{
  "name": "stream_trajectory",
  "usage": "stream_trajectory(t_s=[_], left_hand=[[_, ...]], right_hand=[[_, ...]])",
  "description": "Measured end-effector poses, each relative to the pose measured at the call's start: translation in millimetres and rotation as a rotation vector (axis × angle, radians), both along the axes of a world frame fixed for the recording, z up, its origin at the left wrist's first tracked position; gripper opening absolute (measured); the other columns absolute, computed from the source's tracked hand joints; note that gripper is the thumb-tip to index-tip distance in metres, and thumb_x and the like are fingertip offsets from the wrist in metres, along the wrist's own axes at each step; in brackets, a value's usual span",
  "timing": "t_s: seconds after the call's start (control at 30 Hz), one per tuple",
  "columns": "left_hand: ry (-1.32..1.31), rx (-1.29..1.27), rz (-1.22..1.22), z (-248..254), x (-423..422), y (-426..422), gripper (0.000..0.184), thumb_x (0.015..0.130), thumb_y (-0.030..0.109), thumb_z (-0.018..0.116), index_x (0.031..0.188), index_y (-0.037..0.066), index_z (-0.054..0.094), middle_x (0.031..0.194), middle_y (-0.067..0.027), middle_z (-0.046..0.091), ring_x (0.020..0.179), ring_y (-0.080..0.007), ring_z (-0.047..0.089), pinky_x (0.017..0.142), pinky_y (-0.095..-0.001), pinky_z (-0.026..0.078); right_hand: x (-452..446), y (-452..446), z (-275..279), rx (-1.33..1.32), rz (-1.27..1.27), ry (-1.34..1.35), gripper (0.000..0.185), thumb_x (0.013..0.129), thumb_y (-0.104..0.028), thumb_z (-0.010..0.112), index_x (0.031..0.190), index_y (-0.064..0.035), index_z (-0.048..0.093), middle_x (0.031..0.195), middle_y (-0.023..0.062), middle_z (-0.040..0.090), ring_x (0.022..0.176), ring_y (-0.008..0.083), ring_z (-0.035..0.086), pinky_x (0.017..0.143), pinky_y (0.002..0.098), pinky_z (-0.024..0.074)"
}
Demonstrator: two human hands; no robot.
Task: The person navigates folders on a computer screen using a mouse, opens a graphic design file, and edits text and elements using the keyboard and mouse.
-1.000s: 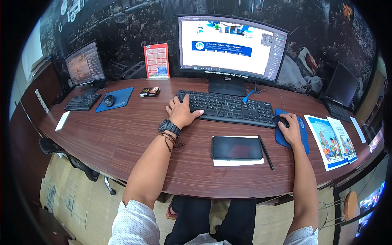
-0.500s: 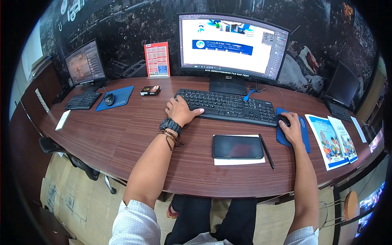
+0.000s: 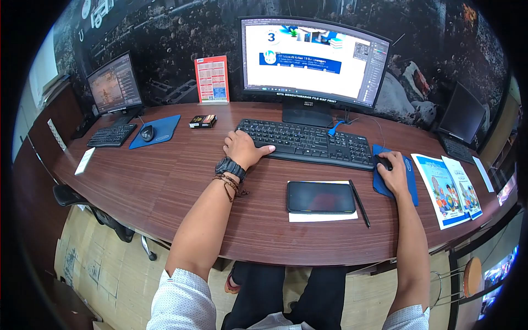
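Observation:
My left hand rests on the left end of the black keyboard, thumb stretched out along its front edge and the other fingers over the keys. A dark watch and a beaded bracelet circle that wrist. Over on the right, my right hand is wrapped round a black computer mouse on a blue mouse pad. Behind the keyboard stands a lit curved monitor, showing a page with a blue banner and a large "3".
A phone lies on white paper, with a black pen beside it. Printed booklets are at the right. Leftward are a small box, a red calendar, a second mouse and another monitor.
On the monitor, a "3" now shows at the top left where a round logo was, and the banner's logo looks different. Both hands stay in nearly the same places.

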State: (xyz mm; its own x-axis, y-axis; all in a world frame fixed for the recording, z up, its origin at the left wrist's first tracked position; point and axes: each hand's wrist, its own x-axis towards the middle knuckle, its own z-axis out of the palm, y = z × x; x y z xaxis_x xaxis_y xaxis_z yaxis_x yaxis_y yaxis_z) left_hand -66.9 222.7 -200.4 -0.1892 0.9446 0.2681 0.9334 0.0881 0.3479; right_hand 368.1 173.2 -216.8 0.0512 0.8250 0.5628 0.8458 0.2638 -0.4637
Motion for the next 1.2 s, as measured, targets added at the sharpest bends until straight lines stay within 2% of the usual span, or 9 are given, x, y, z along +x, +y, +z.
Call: stream_trajectory(t_s=[0.13,0.2,0.3,0.53,0.6,0.93,1.03,1.1,1.2], left_hand=[[0.009,0.000,0.003,1,0,1,0.110,0.068,0.070,0.079,0.124,-0.021,0.049,0.125,-0.0327,0.050,0.117,-0.0460,0.052,0.098,-0.0496,0.047],[-0.023,-0.087,0.009,3,0,2,0.113,0.069,0.070,0.079,0.132,-0.018,0.044,0.131,-0.0292,0.047,0.125,-0.0435,0.046,0.105,-0.0516,0.041],[0.018,0.006,0.010,-2,0,3,0.110,0.068,0.071,0.079,0.123,-0.020,0.050,0.124,-0.0319,0.051,0.117,-0.0451,0.053,0.098,-0.0485,0.047],[0.034,0.002,0.012,-1,0,4,0.111,0.068,0.072,0.078,0.123,-0.020,0.051,0.123,-0.0312,0.052,0.116,-0.0443,0.053,0.097,-0.0483,0.048],[-0.015,-0.101,0.005,3,0,4,0.112,0.069,0.071,0.078,0.131,-0.017,0.046,0.131,-0.0287,0.047,0.124,-0.0436,0.047,0.105,-0.0514,0.042],[-0.013,-0.060,0.019,1,1,1,0.108,0.069,0.069,0.078,0.127,-0.018,0.049,0.130,-0.0271,0.048,0.124,-0.0430,0.047,0.106,-0.0498,0.041],[0.064,0.052,-0.130,4,6,0,0.105,0.072,0.071,0.075,0.132,-0.012,0.051,0.136,-0.0283,0.044,0.132,-0.0458,0.039,0.109,-0.0553,0.035],[0.038,-0.074,-0.172,8,20,-4,0.099,0.077,0.076,0.065,0.141,0.002,0.051,0.148,-0.0300,0.034,0.143,-0.0479,0.025,0.112,-0.0653,0.023],[0.019,-0.210,-0.146,16,34,0,0.092,0.081,0.081,0.053,0.148,0.016,0.049,0.156,-0.0295,0.023,0.148,-0.0476,0.014,0.112,-0.0727,0.012]], right_hand=[[0,0,0,0.007,0.002,-0.001,0.033,0.079,-0.015,0.068,0.110,-0.0057,0.069,0.116,0.0174,0.058,0.111,0.0363,0.059,0.097,0.0425,0.0477],[0,0,0,0.006,0.000,0.001,0.033,0.079,-0.015,0.068,0.110,-0.0057,0.069,0.116,0.0175,0.058,0.110,0.0362,0.059,0.097,0.0425,0.0477],[1,1,-1,0.015,-0.002,-0.005,0.033,0.079,-0.015,0.068,0.110,-0.0055,0.069,0.115,0.0175,0.058,0.110,0.0360,0.059,0.097,0.0424,0.0476],[-1,-1,2,0.008,-0.002,-0.003,0.032,0.079,-0.015,0.067,0.109,-0.0051,0.069,0.115,0.0172,0.058,0.110,0.0358,0.059,0.097,0.0423,0.0475],[-2,-2,2,0.005,-0.008,-0.004,0.032,0.079,-0.015,0.067,0.109,-0.0051,0.069,0.115,0.0171,0.058,0.110,0.0358,0.059,0.097,0.0424,0.0475],[-1,0,0,0.000,-0.009,-0.007,0.033,0.080,-0.015,0.067,0.111,-0.0054,0.068,0.116,0.0168,0.058,0.111,0.0358,0.059,0.098,0.0420,0.0473],[-3,-2,1,0.002,-0.005,0.001,0.033,0.080,-0.014,0.067,0.112,-0.0051,0.067,0.116,0.0163,0.058,0.111,0.0355,0.059,0.097,0.0418,0.0472],[-4,-4,3,-0.002,0.009,0.015,0.033,0.080,-0.014,0.067,0.112,-0.0050,0.067,0.116,0.0161,0.058,0.111,0.0353,0.059,0.098,0.0418,0.0472],[-5,-3,4,-0.008,0.011,0.016,0.033,0.080,-0.014,0.067,0.112,-0.0046,0.067,0.116,0.0157,0.058,0.112,0.0351,0.059,0.098,0.0416,0.0469]])
